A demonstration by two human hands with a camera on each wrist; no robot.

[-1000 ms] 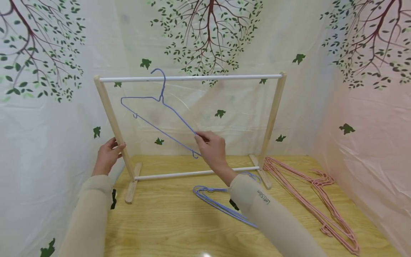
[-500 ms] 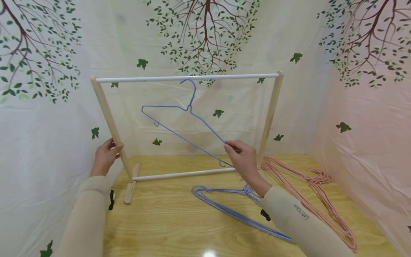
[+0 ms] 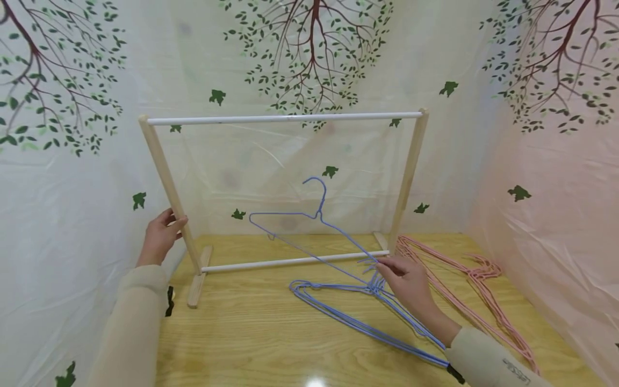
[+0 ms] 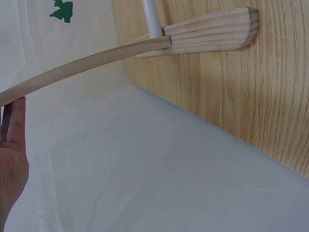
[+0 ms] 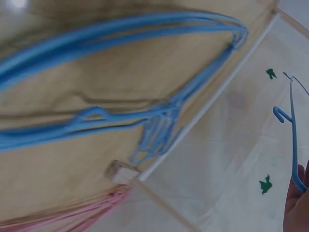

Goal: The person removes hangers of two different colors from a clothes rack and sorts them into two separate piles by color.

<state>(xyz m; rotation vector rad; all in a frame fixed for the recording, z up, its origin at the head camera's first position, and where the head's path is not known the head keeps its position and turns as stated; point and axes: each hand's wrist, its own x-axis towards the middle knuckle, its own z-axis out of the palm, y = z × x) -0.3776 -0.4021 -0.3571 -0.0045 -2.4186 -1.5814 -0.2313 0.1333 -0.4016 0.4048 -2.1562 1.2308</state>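
The blue hanger (image 3: 309,226) sits low in the middle of the head view, tilted, its hook (image 3: 316,188) up in open air well below the white top rail (image 3: 285,117) and touching nothing there; a second ago that hook was over the rail at the upper left, half a second ago it had come clear just under the rail, so the hanger has come off the rack and is being carried down towards the table. The right hand (image 3: 408,282), at lower right of centre, pinches the hanger's lower right end between thumb and fingertips, the other fingers loosely bent — its grip lies right above the hooks of the stack of blue hangers (image 3: 358,317) lying flat on the wooden table (image 3: 251,333), so the held one looks close to joining them. In the right wrist view the held hanger (image 5: 292,140) shows as a thin blue line at the right edge, with the stack (image 5: 120,121) filling the frame below. The left hand (image 3: 159,236) has stayed where it was at the left, fingers curled round the slanted wooden post (image 3: 169,188) of the rack — steadying it, by the look of it; the left wrist view shows only a straight fingertip (image 4: 17,121) against the post (image 4: 82,65). A pile of pink hangers (image 3: 476,290) lies at the right, just beyond the rack's right foot.
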